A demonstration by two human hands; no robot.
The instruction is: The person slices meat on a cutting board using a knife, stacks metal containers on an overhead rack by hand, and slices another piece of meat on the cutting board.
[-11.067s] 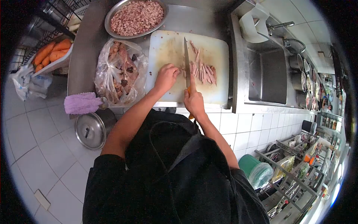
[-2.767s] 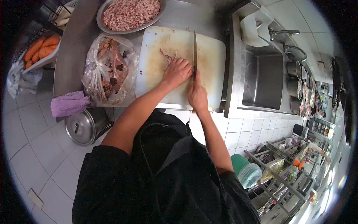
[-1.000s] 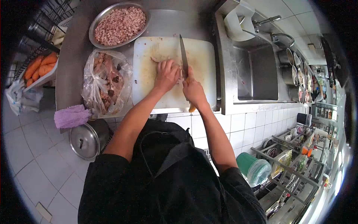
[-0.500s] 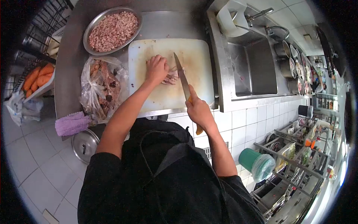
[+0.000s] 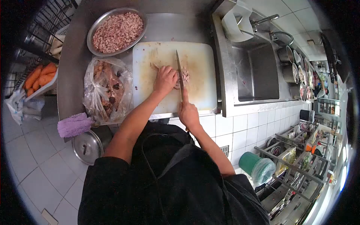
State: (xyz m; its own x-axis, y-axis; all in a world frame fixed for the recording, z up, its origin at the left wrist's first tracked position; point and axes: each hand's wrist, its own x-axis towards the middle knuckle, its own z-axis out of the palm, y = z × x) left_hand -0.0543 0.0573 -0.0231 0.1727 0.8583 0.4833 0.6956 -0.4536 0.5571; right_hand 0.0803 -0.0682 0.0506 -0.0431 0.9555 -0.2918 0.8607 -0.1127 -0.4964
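Note:
A white cutting board (image 5: 203,77) lies in front of me, stained brown in the middle. My left hand (image 5: 165,79) presses down on sliced meat with its fingers curled together; most of that meat is hidden beneath it. In my right hand (image 5: 188,113) is a kitchen knife (image 5: 179,67), its blade pointing away from me and close against the left fingertips. The index finger lies along the top of the blade. Small cut pieces of meat (image 5: 186,76) sit just right of the blade.
A metal bowl (image 5: 89,44) of diced meat stands behind left. Below it lies a clear plastic bag (image 5: 95,93) with larger meat pieces, then a purple cloth (image 5: 76,125) at the counter edge. To the right is a steel sink (image 5: 258,75) holding a white container (image 5: 237,28).
My left hand has shifted right, towards the blade. The knife has swung more upright and moved onto the meat, and small cut pieces now show right of it.

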